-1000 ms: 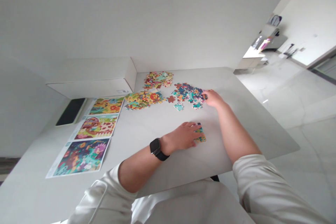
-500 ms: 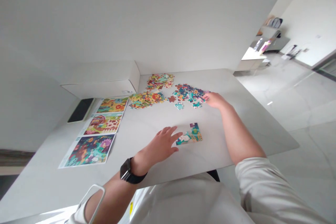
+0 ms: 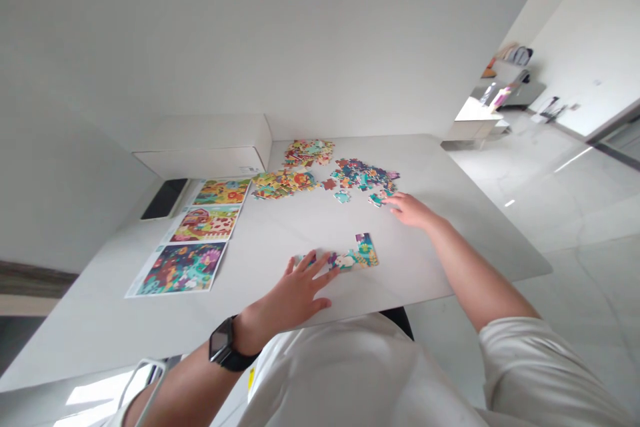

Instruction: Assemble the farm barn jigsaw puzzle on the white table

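Observation:
My left hand (image 3: 295,295) lies with fingers spread at the left end of a joined strip of jigsaw pieces (image 3: 357,259), which shows a white rabbit and teal plants. Bits of puzzle show between and beyond its fingers. My right hand (image 3: 411,209) is stretched out at the lower right of a dark blue and teal heap of jigsaw pieces (image 3: 363,175). Its fingertips reach the edge of a loose teal piece (image 3: 376,200); whether they press on it I cannot tell. Another pale teal piece (image 3: 342,197) lies apart, below the heap.
Yellow pieces (image 3: 283,185) and a red-and-cream heap (image 3: 309,152) lie farther left. Three printed pictures (image 3: 181,269) overlap on the table's left, beside a dark phone-like slab (image 3: 164,199). A white box (image 3: 205,161) stands against the wall. The table's right edge borders open floor.
My right hand has drawn back from the heap's right side toward the loose teal piece, fingers extending. My left hand has shifted left, with more puzzle now showing around its fingers. The view has shifted slightly.

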The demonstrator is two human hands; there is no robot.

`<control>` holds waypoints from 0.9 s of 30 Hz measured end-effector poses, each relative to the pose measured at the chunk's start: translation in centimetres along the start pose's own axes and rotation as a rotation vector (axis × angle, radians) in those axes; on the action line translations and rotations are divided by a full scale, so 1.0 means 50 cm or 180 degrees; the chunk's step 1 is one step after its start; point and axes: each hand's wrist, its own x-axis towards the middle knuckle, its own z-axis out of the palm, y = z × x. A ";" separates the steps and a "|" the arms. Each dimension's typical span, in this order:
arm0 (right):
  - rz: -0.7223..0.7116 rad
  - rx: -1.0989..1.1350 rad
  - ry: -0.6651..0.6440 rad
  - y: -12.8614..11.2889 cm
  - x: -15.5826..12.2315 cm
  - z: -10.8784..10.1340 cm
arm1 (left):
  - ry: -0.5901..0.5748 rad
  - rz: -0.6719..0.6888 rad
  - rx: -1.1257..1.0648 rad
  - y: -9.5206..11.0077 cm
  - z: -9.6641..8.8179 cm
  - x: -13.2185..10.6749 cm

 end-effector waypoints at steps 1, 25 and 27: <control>0.0030 0.0016 0.0048 0.007 -0.009 -0.001 | -0.0002 -0.0011 0.0001 -0.001 0.003 -0.007; 0.1308 -0.0268 0.0231 0.007 0.004 -0.010 | 0.0695 -0.0058 0.0302 -0.054 0.037 -0.054; 0.1325 -0.0256 0.0192 0.011 0.010 -0.010 | 0.0747 -0.0079 0.0196 -0.060 0.044 -0.057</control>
